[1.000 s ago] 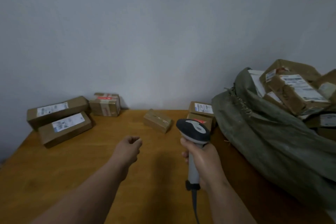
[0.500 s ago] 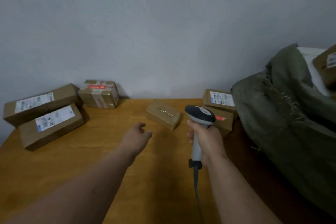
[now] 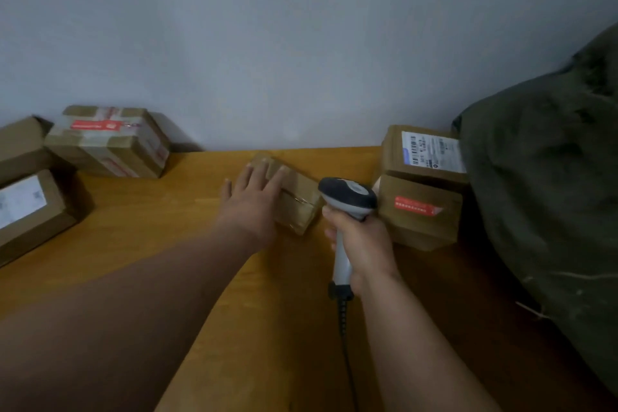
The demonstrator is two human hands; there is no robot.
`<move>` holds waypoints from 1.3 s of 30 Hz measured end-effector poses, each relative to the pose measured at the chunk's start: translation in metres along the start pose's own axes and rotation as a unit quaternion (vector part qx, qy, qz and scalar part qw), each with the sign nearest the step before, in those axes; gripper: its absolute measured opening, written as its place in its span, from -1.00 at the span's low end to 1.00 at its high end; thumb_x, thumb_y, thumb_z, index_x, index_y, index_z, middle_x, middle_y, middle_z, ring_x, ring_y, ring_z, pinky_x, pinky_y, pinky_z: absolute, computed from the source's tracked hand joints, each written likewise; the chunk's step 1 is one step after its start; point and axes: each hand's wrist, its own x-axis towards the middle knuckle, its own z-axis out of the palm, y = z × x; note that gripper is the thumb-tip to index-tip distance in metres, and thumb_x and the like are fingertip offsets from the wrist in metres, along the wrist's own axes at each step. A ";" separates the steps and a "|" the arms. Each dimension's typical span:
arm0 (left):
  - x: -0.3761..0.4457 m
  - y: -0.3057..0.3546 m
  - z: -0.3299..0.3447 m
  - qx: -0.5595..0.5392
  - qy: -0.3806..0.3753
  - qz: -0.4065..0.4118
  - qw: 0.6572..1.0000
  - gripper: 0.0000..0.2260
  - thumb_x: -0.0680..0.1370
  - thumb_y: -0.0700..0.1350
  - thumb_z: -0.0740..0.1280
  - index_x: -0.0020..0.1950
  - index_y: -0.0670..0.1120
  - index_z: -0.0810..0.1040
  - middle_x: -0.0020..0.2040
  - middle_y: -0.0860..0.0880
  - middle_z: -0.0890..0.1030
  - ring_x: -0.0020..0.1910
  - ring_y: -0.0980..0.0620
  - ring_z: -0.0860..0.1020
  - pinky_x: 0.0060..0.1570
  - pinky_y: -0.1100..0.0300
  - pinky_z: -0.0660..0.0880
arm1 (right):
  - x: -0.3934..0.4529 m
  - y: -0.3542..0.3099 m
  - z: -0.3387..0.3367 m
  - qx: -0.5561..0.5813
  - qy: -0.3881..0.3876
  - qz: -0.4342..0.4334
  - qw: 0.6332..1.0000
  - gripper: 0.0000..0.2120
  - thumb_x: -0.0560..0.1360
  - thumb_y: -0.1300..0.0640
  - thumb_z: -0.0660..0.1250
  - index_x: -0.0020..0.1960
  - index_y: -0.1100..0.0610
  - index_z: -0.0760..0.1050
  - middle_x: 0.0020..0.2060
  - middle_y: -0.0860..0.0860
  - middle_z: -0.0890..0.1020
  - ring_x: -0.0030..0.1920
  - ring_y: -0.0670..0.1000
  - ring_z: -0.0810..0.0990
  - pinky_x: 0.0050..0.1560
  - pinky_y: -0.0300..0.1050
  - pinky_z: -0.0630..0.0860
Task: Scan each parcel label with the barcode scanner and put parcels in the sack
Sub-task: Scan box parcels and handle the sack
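At nine o'clock two labelled parcels [image 3: 30, 207] sit beside a taped box [image 3: 110, 142]. Centre, the left hand [image 3: 255, 201] lies spread flat on a small parcel [image 3: 297, 201]. The right hand [image 3: 363, 244] grips the barcode scanner [image 3: 347, 201]. At three o'clock, stacked parcels [image 3: 423, 184] touch the green sack [image 3: 548, 184].

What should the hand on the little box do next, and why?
Probably curl its fingers round the small box and turn it over. The left hand lies flat on top with straight fingers, no label shows on the faces in view, and the right hand holds the scanner ready beside it.
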 end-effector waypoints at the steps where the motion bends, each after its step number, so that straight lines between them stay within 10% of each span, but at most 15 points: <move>1: 0.005 0.001 0.000 0.023 -0.002 0.009 1.000 -0.11 0.49 -0.23 0.32 0.61 0.17 -0.19 0.63 0.03 -0.23 0.60 -0.08 -0.24 0.54 -0.18 -0.13 | 0.004 0.003 0.000 0.002 0.002 0.007 1.000 -0.83 0.40 0.05 0.53 -0.12 -0.08 0.54 -0.13 -0.07 0.68 -0.01 0.01 0.67 0.22 0.17 0.55; 6: 0.026 -0.001 0.001 0.131 -0.033 0.047 0.990 -0.05 0.52 -0.20 0.35 0.58 0.18 -0.32 0.61 0.01 -0.31 0.58 -0.12 -0.32 0.51 -0.27 -0.21 | 0.018 0.015 0.001 0.009 0.002 0.035 0.999 -0.81 0.41 0.06 0.54 -0.09 -0.06 0.54 -0.12 -0.08 0.69 -0.03 -0.04 0.68 0.22 0.11 0.56; 11: 0.034 -0.008 0.000 0.168 -0.018 0.056 0.984 -0.13 0.47 0.07 0.39 0.60 0.17 -0.10 0.50 -0.09 0.14 0.50 -0.20 0.09 0.51 -0.28 -0.07 | 0.015 0.023 0.003 0.011 0.010 0.044 0.999 -0.77 0.41 0.03 0.54 0.00 -0.04 0.55 -0.10 -0.08 0.69 0.01 -0.03 0.67 0.22 0.11 0.55; 16: 0.007 -0.037 -0.001 -0.065 -0.044 -0.093 0.992 -0.12 0.29 0.32 0.45 0.53 0.13 0.20 0.34 -0.10 0.29 0.36 -0.19 0.25 0.37 -0.16 0.29 | -0.003 0.030 -0.005 0.028 0.022 0.047 0.998 -0.87 0.44 0.06 0.52 -0.05 0.01 0.61 -0.12 -0.06 0.71 0.00 0.00 0.69 0.15 0.05 0.58; 18: -0.014 -0.047 -0.002 -0.341 -0.076 -0.186 0.918 -0.05 0.21 0.17 0.60 0.52 0.06 0.27 0.32 -0.09 0.36 0.28 -0.16 0.38 0.13 -0.09 0.50 | -0.013 0.031 -0.003 0.050 0.023 0.051 0.997 -0.83 0.44 0.09 0.51 0.02 0.06 0.62 -0.10 -0.03 0.72 0.01 0.00 0.69 0.11 -0.01 0.59; 21: -0.054 -0.053 -0.005 -0.686 -0.152 -0.220 0.677 0.05 -0.04 0.11 0.71 0.41 -0.06 0.45 0.15 -0.12 0.63 0.09 -0.13 0.59 -0.06 -0.02 0.57 | -0.032 0.031 0.004 0.073 0.010 0.055 0.996 -0.83 0.44 0.11 0.51 0.02 0.08 0.63 -0.06 0.02 0.73 -0.01 0.01 0.70 0.01 -0.09 0.59; 26: -0.116 -0.055 -0.001 -0.869 -0.187 -0.172 0.425 -0.10 -0.04 0.08 0.72 0.28 -0.03 0.61 0.26 -0.21 0.61 0.23 -0.25 0.55 0.22 -0.20 0.47 | -0.080 0.027 0.021 0.080 -0.032 0.021 0.996 -0.69 0.40 0.10 0.54 0.12 0.09 0.63 -0.05 0.00 0.74 -0.03 -0.02 0.72 0.05 -0.07 0.58; 31: -0.172 -0.053 -0.010 -0.913 -0.219 -0.079 0.334 -0.18 0.15 0.11 0.68 0.35 -0.08 0.57 0.35 -0.26 0.54 0.26 -0.28 0.56 0.13 -0.20 0.56 | -0.140 0.016 0.036 0.039 -0.082 -0.046 0.995 -0.83 0.44 0.09 0.51 0.02 -0.04 0.67 -0.08 -0.07 0.75 0.00 -0.01 0.70 0.12 0.09 0.58; 39: -0.258 -0.075 -0.051 -0.914 -0.121 -0.095 0.377 -0.50 0.53 0.08 0.28 0.44 -0.06 0.44 0.28 -0.27 0.58 0.21 -0.32 0.58 0.02 -0.25 0.55 | -0.241 0.015 0.055 0.020 -0.106 -0.108 0.988 -0.87 0.46 0.18 0.48 -0.01 0.02 0.68 -0.09 -0.02 0.75 -0.01 0.04 0.71 0.09 0.05 0.58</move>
